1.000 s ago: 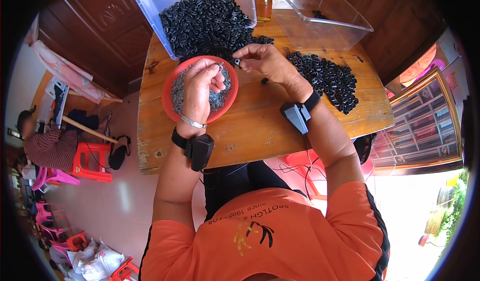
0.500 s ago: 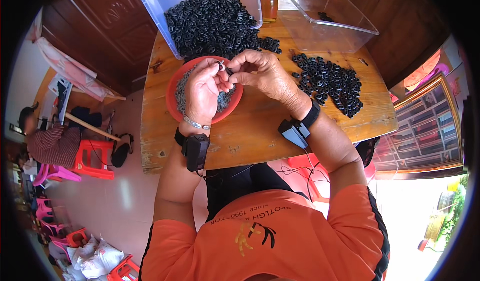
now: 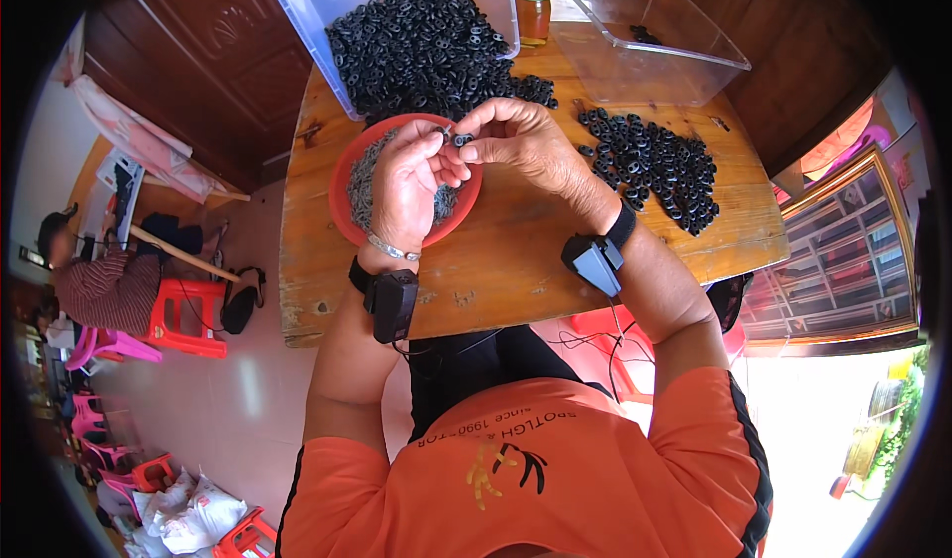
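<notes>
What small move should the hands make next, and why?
Probably the right hand should ease its black two-holed piece toward the left hand: the hands are close together, and the left seems to pinch a small part, too tiny to identify.

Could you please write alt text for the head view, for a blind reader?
A person's right hand pinches a small black oval piece close to the left hand, which is over a round red plastic bowl of small grey parts. On the brown wooden table, black pieces lie heaped in a translucent plastic bin and in a loose pile at right.
</notes>
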The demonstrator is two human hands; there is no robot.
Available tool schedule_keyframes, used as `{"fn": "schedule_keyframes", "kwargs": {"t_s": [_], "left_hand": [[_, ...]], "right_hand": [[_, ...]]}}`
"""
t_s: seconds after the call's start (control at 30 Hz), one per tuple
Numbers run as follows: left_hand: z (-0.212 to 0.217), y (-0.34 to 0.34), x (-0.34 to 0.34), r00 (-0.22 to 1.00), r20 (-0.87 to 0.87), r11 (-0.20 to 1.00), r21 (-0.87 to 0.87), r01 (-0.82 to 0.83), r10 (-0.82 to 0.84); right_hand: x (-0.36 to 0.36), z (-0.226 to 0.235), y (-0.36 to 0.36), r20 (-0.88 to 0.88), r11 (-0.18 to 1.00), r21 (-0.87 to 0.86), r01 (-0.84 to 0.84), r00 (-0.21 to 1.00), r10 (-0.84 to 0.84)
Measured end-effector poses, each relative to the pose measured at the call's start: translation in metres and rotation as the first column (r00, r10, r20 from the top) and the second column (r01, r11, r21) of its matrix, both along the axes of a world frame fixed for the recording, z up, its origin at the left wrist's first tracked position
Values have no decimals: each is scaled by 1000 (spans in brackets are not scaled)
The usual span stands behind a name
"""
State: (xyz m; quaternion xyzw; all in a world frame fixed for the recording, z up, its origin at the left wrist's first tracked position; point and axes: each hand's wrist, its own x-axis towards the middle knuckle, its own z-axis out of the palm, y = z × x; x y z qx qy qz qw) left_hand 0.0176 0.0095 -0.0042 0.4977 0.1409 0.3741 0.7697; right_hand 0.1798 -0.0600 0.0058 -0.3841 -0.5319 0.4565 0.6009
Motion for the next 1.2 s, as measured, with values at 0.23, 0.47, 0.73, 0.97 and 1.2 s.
{"fn": "schedule_keyframes", "kwargs": {"t_s": [0.23,0.47,0.73,0.97,1.2], "left_hand": [[-3,3,-1,1000,9,999,-46,7,-7],[1,-3,1,1000,4,1000,-10,-30,30],[6,-12,3,946,-216,967,135,-217,242],[3,-12,4,945,-223,963,181,-201,239],[1,-12,4,941,-230,957,207,-204,250]], "right_hand": [[-1,-2,0,15,999,7,40,999,-40],[5,-1,0,-1,996,-70,58,998,-58],[8,-3,3,21,983,-82,165,986,-164],[3,-3,2,29,976,-44,214,977,-213],[3,-3,3,61,975,-37,221,974,-219]]}}
